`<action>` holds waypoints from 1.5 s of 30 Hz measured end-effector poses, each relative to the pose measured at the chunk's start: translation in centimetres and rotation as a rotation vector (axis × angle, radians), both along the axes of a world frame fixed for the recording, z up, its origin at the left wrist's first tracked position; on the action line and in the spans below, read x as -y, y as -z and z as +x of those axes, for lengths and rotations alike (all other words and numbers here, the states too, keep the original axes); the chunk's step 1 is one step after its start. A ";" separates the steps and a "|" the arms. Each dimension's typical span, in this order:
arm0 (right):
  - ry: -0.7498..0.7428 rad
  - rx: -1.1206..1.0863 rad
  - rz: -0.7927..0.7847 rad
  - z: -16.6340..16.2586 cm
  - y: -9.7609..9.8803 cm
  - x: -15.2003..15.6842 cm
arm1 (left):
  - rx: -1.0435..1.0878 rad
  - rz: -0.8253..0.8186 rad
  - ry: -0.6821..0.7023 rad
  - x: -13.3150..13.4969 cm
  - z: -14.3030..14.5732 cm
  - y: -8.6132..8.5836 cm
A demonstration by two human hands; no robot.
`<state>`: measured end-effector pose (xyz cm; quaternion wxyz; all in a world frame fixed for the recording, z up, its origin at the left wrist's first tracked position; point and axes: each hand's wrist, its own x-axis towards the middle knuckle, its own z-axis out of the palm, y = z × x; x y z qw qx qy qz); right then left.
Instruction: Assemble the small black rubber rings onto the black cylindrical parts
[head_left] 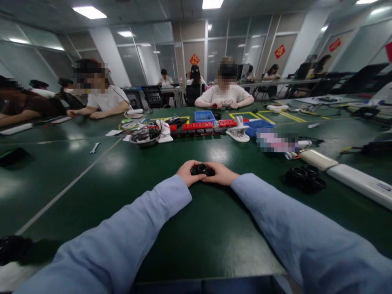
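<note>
Both my hands hold one black round part (pixel 202 168) with a ring-shaped opening facing up, low over the green table. My left hand (pixel 186 173) wraps its left side, and my right hand (pixel 221 174) wraps its right side. The thumbs meet in front of it and cover its lower half. What exact kind of part it is, I cannot make out. To the right of my right forearm lies a cluster of similar black ring-shaped parts (pixel 304 178).
Ahead stand a row of red and black blocks (pixel 197 127), a white clamp (pixel 239 130), blue bins (pixel 204 116) and a metal bowl (pixel 144 139). A wrench (pixel 94 148) lies left; a long white bar (pixel 363 183) lies right. A black object (pixel 14 249) sits near left. People sit opposite.
</note>
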<state>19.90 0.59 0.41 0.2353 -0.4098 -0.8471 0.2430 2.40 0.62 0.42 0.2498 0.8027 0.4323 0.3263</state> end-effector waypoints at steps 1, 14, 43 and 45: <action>-0.031 -0.007 -0.023 0.1 0.0 -0.1 | -0.002 0.008 -0.002 0.0 0.0 0.0; -0.125 -0.008 -0.104 0.5 -0.4 -0.5 | -0.007 0.035 0.039 -0.3 -0.1 0.2; 0.278 0.143 0.110 -1.0 0.4 0.1 | -0.002 0.062 -0.119 0.6 0.8 -0.1; 0.232 0.117 0.095 -0.9 0.3 0.2 | 0.006 0.040 -0.078 0.4 0.5 -0.1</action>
